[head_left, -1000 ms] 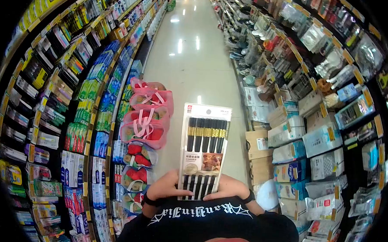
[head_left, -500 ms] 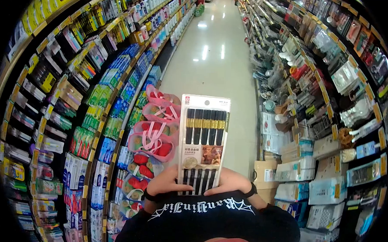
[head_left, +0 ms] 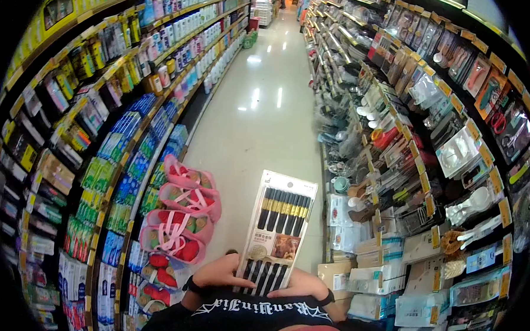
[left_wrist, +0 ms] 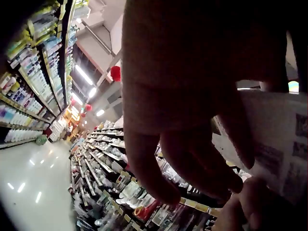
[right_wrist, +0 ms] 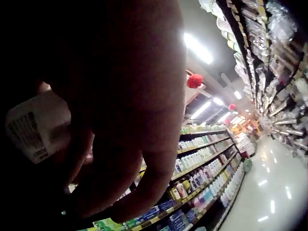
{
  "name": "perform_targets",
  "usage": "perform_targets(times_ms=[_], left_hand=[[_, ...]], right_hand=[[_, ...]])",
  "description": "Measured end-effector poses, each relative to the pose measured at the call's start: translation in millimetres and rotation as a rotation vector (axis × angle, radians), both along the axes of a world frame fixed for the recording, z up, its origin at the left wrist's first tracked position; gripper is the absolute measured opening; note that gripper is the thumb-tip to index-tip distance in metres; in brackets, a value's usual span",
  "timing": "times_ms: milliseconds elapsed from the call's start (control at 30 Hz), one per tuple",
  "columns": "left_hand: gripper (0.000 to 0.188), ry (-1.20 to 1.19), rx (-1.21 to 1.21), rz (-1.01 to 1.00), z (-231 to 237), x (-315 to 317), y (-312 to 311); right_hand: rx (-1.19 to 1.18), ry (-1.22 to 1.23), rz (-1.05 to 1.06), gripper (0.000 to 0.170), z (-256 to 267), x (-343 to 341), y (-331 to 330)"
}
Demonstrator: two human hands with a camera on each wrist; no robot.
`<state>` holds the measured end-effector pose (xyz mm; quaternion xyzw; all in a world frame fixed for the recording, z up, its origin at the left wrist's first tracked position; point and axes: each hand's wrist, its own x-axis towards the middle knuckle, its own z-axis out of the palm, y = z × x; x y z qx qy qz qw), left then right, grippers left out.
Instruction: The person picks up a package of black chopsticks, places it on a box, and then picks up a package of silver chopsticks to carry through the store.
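Chopstick pack (head_left: 278, 232): gripping at lower end with left hand (head_left: 220, 273) and right hand (head_left: 302, 284), pinching from both sides; ideally pressing evenly, leaving label (head_left: 276, 244) above hands uncovered.

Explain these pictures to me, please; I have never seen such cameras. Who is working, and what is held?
There is no machine: these are a person's bare left hand and bare right hand. The wide, bright picture comes from a camera worn on the head, looking forward and down; the two darker ones come from the wrists. Both hands hold a flat, pale rectangular pack of black sticks with gold bands, probably chopsticks. Beyond it runs the pale, shiny floor of a shop aisle, with pink, partly see-through bags along its left side.
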<state>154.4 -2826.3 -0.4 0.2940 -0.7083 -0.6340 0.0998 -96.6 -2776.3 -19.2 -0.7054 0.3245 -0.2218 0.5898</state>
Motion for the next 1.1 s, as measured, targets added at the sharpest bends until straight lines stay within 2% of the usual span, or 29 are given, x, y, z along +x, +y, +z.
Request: perform_targets(times_ms=[33,67,167,267,367,400,433,500,533,633,700,733,833,867,967,1000,1100], left_hand=[[0.05,-0.031,0.059,-0.055,0,-5,-13],[0.046,0.069,-0.092,-0.014,6,-15,-23],[0.046,0.024,-0.025,-0.116,0,-27,-68],[0.048,-0.055,-0.09,-0.208,-2,-35,-117],[0.051,0.05,-0.259,-0.206,-13,-39,-167],[0.053,0.103,-0.228,-0.191,-7,-41,-185],[0.055,0.049,-0.104,-0.227,11,-41,-204],[0.053,0.005,-0.036,-0.252,14,-42,-241],[0.051,0.165,-0.262,-0.268,3,-45,-259],[0.05,0.225,-0.407,-0.248,20,-48,-305],[0.052,0.247,-0.509,-0.248,8,-43,-333],[0.054,0.208,-0.471,-0.244,6,-41,-343],[0.057,0.133,-0.229,-0.239,1,-42,-367],[0.058,0.114,-0.132,-0.235,-1,-43,-377],[0.059,0.016,-0.059,-0.223,-5,-51,-406],[0.056,0.098,-0.266,-0.254,-9,-57,-419],[0.059,-0.018,-0.074,-0.212,-7,-76,-450]], right_hand=[[0.001,-0.013,-0.001,0.071,-3,-4,-7],[0.017,-0.01,-0.023,0.069,-4,-10,-14],[0.0,0.028,-0.08,0.065,-10,-20,-40],[-0.066,0.085,-0.118,0.061,-15,-26,-77],[-0.071,0.102,-0.169,0.061,-10,-27,-118],[-0.098,0.102,-0.208,0.062,-2,-26,-134],[-0.124,0.104,-0.248,0.062,8,-24,-151],[-0.187,0.174,-0.229,0.063,16,-25,-183],[-0.185,0.161,-0.239,0.063,18,-25,-197],[-0.201,0.107,-0.267,0.062,15,-20,-245],[-0.194,0.073,-0.313,0.057,15,-14,-270],[-0.278,0.067,-0.319,0.057,11,-13,-283],[-0.26,0.047,-0.276,0.058,-3,-17,-311],[-0.234,0.096,-0.256,0.064,-13,-21,-319],[-0.151,0.08,-0.183,0.059,-8,-34,-355],[-0.098,0.083,-0.189,0.057,-3,-39,-366],[-0.096,0.051,-0.153,0.058,-3,-63,-405]])
